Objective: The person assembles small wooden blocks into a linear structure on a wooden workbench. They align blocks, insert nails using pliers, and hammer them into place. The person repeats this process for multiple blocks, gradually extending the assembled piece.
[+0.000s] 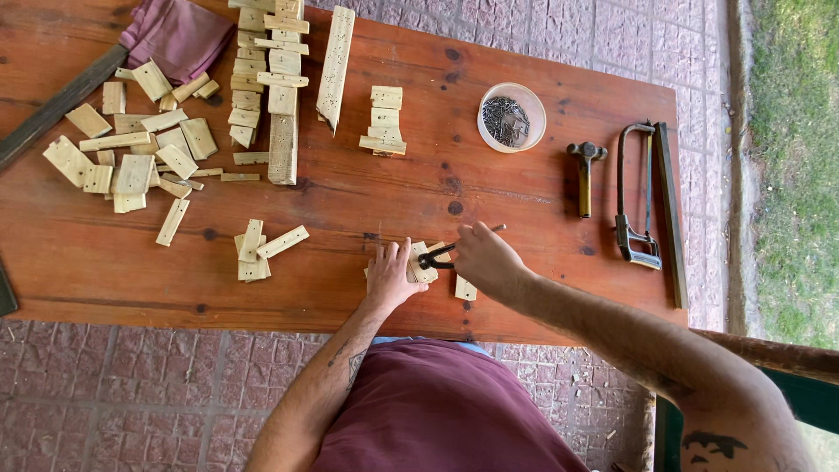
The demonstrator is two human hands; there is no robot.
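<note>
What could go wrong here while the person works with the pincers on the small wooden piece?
1. The left hand presses the small wooden piece right beside the pincers that the right hand grips; a slip might pinch the fingers.
2. Another wooden block lies near the table edge under the right hand and might get knocked off.
3. The bowl of nails stands open; a sudden arm movement could perhaps spill it.

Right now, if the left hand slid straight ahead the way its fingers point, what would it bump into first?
The left hand points up the table, slightly right. It already touches the small wooden block. Beyond that, bare table follows; the stacked wood pieces probably come next, though they may sit slightly left of that line.
</note>
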